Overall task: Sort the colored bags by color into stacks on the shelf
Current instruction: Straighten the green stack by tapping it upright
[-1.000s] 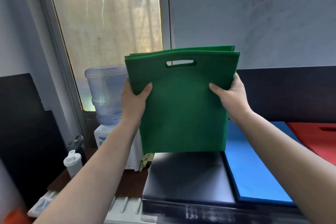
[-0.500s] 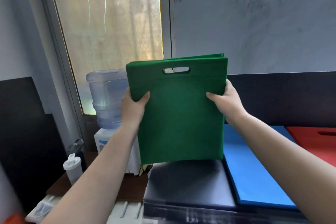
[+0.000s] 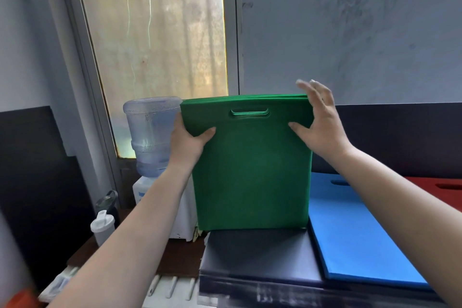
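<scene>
Green bags (image 3: 252, 172): upright, lower edge on black stack (image 3: 260, 257).
Left hand (image 3: 187, 142): grips their left edge.
Right hand (image 3: 318, 122): fingers spread, thumb touching front.
Shelf: blue stack (image 3: 355, 232), red stack (image 3: 445, 187) alongside.
Room: frosted window (image 3: 155, 45), water dispenser (image 3: 150, 137).

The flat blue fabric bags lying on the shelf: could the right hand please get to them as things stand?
Probably yes. The right hand sits open against the upright green fabric bags, which the left hand grips, and the flat blue fabric bags lie uncovered just below it.
</scene>
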{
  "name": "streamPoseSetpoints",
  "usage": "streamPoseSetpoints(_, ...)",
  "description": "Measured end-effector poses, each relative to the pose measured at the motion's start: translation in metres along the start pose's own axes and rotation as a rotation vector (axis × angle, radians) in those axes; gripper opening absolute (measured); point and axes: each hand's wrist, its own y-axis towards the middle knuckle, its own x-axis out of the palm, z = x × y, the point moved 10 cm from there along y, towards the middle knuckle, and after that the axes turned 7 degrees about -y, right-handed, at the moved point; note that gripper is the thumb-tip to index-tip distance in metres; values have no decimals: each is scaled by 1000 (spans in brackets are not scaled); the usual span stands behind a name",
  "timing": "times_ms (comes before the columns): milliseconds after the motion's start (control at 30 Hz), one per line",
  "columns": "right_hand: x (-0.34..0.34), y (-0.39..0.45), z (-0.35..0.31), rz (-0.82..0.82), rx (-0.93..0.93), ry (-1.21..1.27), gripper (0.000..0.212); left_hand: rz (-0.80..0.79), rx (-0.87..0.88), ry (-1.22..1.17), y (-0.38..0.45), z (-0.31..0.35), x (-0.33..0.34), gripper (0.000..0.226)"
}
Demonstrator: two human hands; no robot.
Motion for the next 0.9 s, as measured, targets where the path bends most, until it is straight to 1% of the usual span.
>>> streamPoseSetpoints(67, -1, 2, 1, -17, 16, -81, 65, 5, 24, 18, 3, 7, 0, 56)
streamPoseSetpoints(133, -2, 3, 1, -9, 27, -95, 60, 7, 21, 11, 4, 9, 0, 54)
streamPoseSetpoints(233, -4, 5, 2, 5, 56, -88, 59, 1, 12, -18, 4, 10, 1, 47)
streamPoseSetpoints(300, -6, 6, 6, 31, 76, -70, 66, -1, 2, -31, 4, 9, -1, 45)
streamPoseSetpoints(367, 0, 0, 19, 23, 166, 65, 83, -15, -42, -70, 2, 1, -3, 42)
streamPoseSetpoints(400, 6, -7, 30, 5, 249, 205, 91, -28, -84, -106, -1, -8, -3, 41)
streamPoseSetpoints(433, 17, -19, 42, -21, 347, 357, 92, -45, -144, -149, -7, -19, -2, 39)
streamPoseSetpoints(467, 31, -33, 54, -53, 438, 477, 84, -57, -212, -184, -16, -32, 0, 36)
streamPoseSetpoints(533, 56, -64, 71, -104, 551, 578, 49, -34, -296, -186, -33, -53, -1, 28)
streamPoseSetpoints(567, 63, -75, 75, -106, 567, 591, 36, -8, -294, -168, -38, -56, -2, 26)
streamPoseSetpoints(600, 63, -79, 75, -88, 568, 612, 31, 9, -272, -162, -40, -53, -2, 25)
streamPoseSetpoints(700, 51, -67, 68, -18, 535, 672, 28, 7, -175, -167, -30, -28, 2, 20)
streamPoseSetpoints(800, 37, -46, 62, 15, 491, 680, 29, -37, -90, -123, -16, -5, 7, 20)
streamPoseSetpoints(867, 42, -51, 68, -12, 523, 649, 32, -43, -121, -108, -18, -16, 9, 22)
streamPoseSetpoints(900, 50, -60, 73, -54, 555, 633, 34, -42, -165, -101, -24, -30, 9, 24)
